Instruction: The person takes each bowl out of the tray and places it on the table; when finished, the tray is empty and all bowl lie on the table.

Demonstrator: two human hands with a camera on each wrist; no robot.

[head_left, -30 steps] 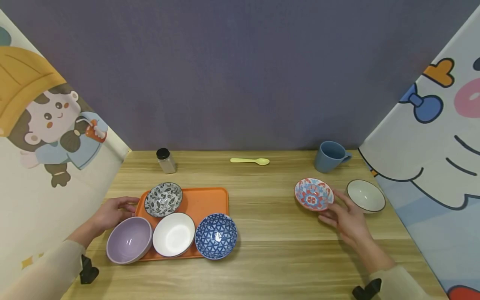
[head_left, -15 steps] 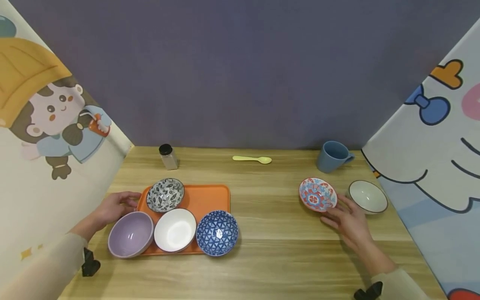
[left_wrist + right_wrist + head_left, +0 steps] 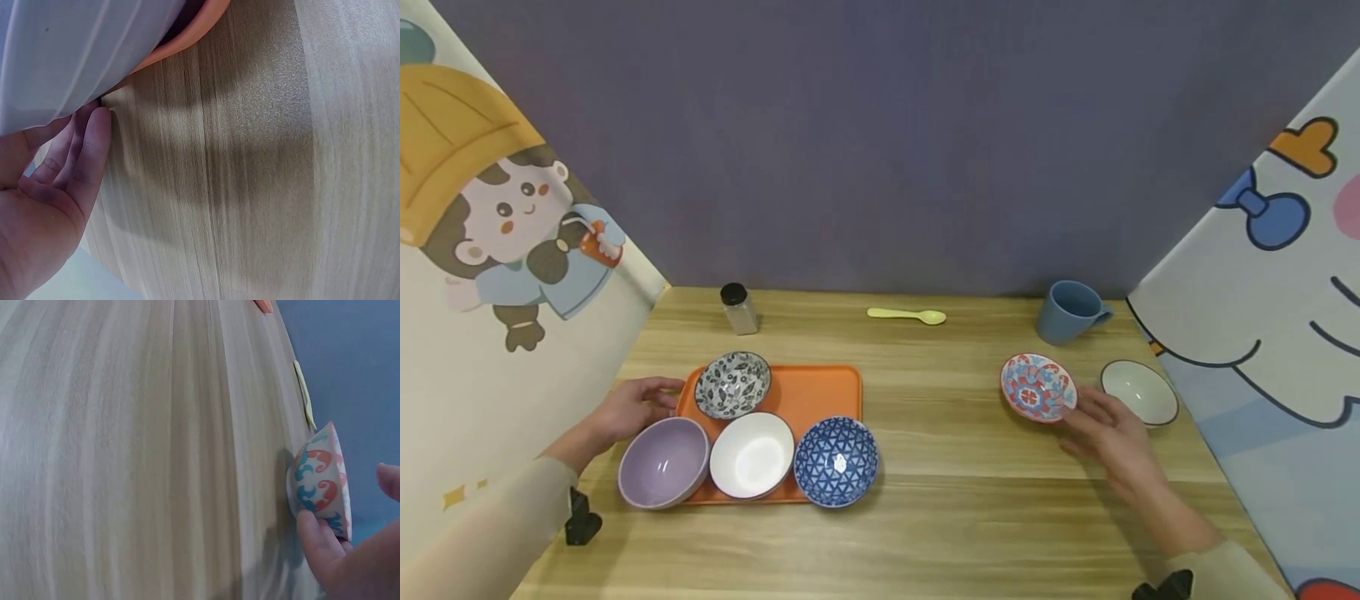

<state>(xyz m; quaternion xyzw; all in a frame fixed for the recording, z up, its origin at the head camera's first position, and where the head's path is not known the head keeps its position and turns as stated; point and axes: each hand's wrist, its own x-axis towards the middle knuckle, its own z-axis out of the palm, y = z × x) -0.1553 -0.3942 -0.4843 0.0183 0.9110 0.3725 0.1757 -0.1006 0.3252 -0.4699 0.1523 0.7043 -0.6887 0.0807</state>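
In the head view, my right hand (image 3: 1111, 440) is at the lower right of a small red, blue and white patterned bowl (image 3: 1036, 388). The right wrist view shows its fingers (image 3: 319, 544) against the bowl's outer side, with the thumb (image 3: 389, 480) raised apart from it. My left hand (image 3: 632, 410) lies at the left edge of an orange tray (image 3: 827, 392), behind a purple bowl (image 3: 664, 463). Its fingers (image 3: 94, 140) are extended in the left wrist view, tips partly hidden under the bowl and tray edge. Also on the tray are a black-and-white leaf-patterned bowl (image 3: 733, 385), a white bowl (image 3: 752, 456) and a blue triangle-patterned bowl (image 3: 837, 462).
A cream bowl (image 3: 1138, 392) with a dark rim stands right of my right hand. Behind it is a blue mug (image 3: 1064, 313). Along the back lie a yellow spoon (image 3: 907, 316) and a black-capped jar (image 3: 740, 310). Walls border the table at the back and both sides.
My right hand has drawn back slightly to the right of the patterned bowl, which stays in place. My left hand keeps its place at the tray. The head view has shifted a little.
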